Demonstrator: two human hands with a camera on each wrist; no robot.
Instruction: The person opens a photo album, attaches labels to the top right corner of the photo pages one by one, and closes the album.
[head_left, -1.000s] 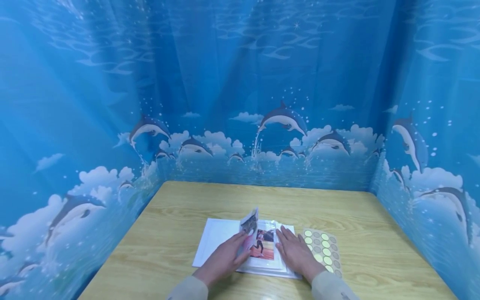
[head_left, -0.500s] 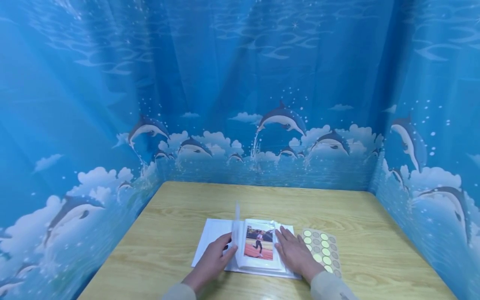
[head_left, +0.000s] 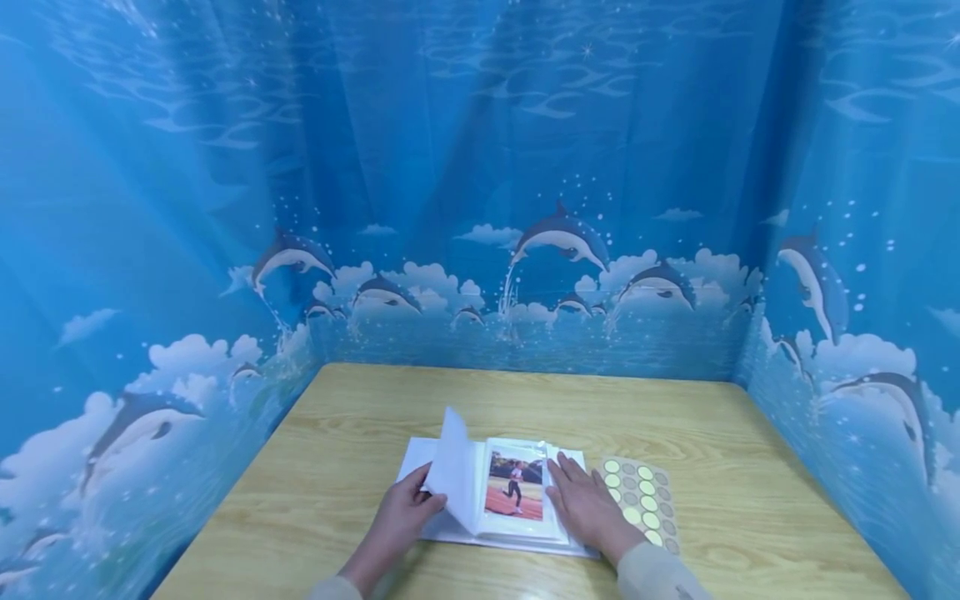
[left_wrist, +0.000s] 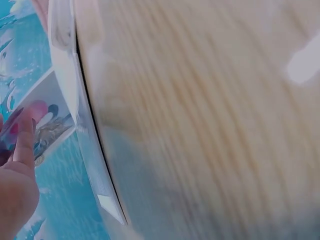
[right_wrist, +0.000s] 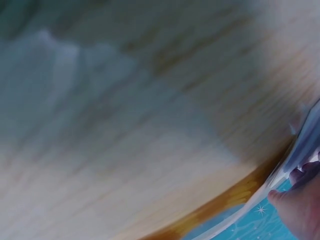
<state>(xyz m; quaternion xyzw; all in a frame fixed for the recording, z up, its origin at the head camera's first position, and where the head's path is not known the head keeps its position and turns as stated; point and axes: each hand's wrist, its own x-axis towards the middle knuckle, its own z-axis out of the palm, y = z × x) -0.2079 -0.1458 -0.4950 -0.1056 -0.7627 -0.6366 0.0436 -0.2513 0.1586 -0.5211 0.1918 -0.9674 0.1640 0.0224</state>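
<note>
A white photo album (head_left: 450, 529) lies open on the wooden table (head_left: 352, 417), close to its near edge. My left hand (head_left: 423, 496) pinches one white album page (head_left: 455, 467) at its lower edge and holds it upright, tilted to the left. The sleeve under it shows a photo of a runner (head_left: 514, 492) on a red track. My right hand (head_left: 576, 498) lies flat with straight fingers on the album's right side, beside that photo. The left wrist view shows my fingers (left_wrist: 22, 150) by the album's edge (left_wrist: 82, 125). The right wrist view is blurred.
A sheet of round yellow-green stickers (head_left: 642, 502) lies just right of the album, next to my right hand. Blue dolphin-print curtains (head_left: 525, 250) wall the table on the left, back and right. Bare wood stretches behind the album.
My left hand has swung the lifted page from over the right side, through upright, toward the left, uncovering the runner photo. My right hand has stayed flat on the album.
</note>
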